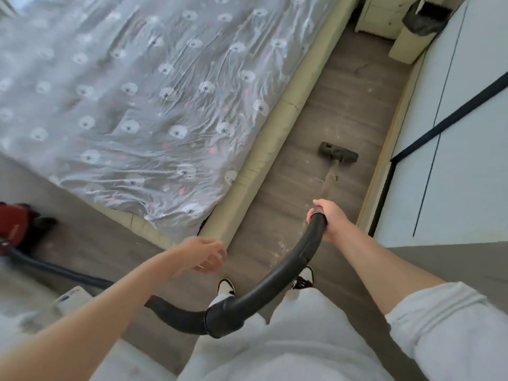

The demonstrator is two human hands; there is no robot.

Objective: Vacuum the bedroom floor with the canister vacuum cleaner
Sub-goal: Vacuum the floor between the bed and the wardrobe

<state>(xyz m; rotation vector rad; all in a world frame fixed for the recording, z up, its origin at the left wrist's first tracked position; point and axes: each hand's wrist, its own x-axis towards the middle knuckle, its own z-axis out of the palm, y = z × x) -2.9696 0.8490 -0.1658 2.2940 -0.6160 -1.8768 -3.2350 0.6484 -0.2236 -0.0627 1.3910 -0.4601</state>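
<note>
My right hand point(331, 220) grips the top of the black curved vacuum handle point(288, 270). From it a pale wand point(330, 180) runs forward to the dark floor head point(338, 152), which lies flat on the grey wood floor point(275, 215) between the bed and the wardrobe. White crumbs and dust are scattered on the floor near the wand. The black hose point(176, 316) bends left behind my legs to the red canister point(13, 229) at the far left. My left hand point(206, 255) hovers over the bed's corner with loosely curled fingers, holding nothing.
A bed point(137, 92) with a grey bear-print sheet and a beige padded frame point(275, 138) fills the left. White wardrobe doors point(453, 133) line the right. A beige bin with a black bag point(412, 31) and a white nightstand point(379, 15) stand at the far end.
</note>
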